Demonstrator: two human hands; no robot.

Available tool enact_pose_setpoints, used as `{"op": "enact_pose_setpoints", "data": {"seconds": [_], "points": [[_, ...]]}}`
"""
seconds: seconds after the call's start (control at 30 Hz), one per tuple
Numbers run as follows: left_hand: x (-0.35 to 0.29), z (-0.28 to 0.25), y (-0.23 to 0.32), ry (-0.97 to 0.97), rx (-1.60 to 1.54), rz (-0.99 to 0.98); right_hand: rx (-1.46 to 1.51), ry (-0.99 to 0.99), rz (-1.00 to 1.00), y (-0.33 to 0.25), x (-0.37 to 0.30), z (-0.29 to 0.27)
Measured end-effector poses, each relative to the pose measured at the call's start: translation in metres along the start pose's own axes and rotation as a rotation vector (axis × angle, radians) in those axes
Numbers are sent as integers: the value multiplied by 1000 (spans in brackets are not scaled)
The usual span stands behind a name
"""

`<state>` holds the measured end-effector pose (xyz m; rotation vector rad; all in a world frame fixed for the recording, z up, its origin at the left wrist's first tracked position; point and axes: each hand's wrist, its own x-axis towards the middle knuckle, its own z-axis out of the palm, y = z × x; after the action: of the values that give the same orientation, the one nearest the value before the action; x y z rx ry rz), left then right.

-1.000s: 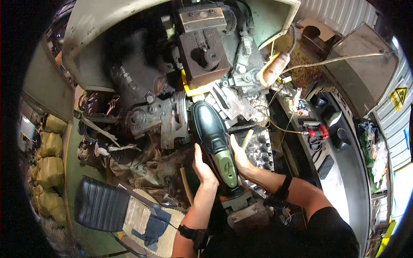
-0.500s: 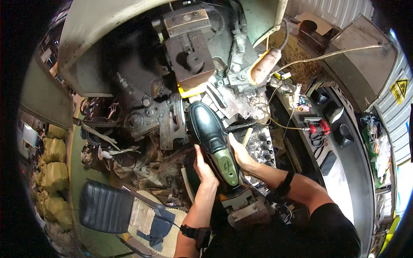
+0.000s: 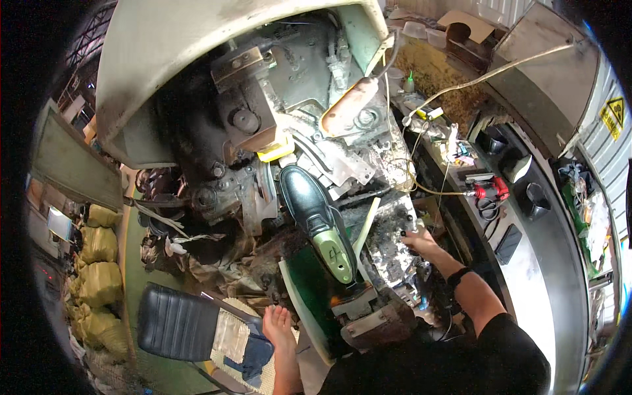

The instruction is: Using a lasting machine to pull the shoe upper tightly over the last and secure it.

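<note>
A black leather shoe on a green shoe last sits in the middle of the machine, toe pointing away from me. Its heel end rests at a metal support close to my body. My right hand is to the right of the shoe, fingers closed around a small dark knob on the grimy machine panel. Below and left of the shoe, my left hand is raised with its fingers extended, holding nothing. Neither hand touches the shoe.
A lamp lights the machine under its curved hood. On the right, a bench bears a red tool and a black phone. A black chair stands at lower left, near yellow sacks.
Both hands have let go of the shoe, which stays on the machine. My right hand has moved right to the knob; my left hand has dropped toward the chair. The head view has shifted.
</note>
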<state>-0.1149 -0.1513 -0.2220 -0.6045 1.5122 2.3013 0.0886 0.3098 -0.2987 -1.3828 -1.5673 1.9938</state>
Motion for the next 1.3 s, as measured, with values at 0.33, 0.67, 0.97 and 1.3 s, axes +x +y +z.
{"op": "enact_pose_setpoints", "data": {"seconds": [0.33, 0.67, 0.97, 1.3], "points": [[-26, -67, -13, 220, -111, -5, -433, 194, 228, 64, -11, -36], [-41, -86, -10, 153, -118, 7, -88, 525, 52, 41, -15, -25], [-39, -63, 11, 26, -201, 8, -144, 714, -169, 68, -34, -86], [-80, 111, 58, -392, 174, 419, -275, 673, -110, 151, -206, -191]]}}
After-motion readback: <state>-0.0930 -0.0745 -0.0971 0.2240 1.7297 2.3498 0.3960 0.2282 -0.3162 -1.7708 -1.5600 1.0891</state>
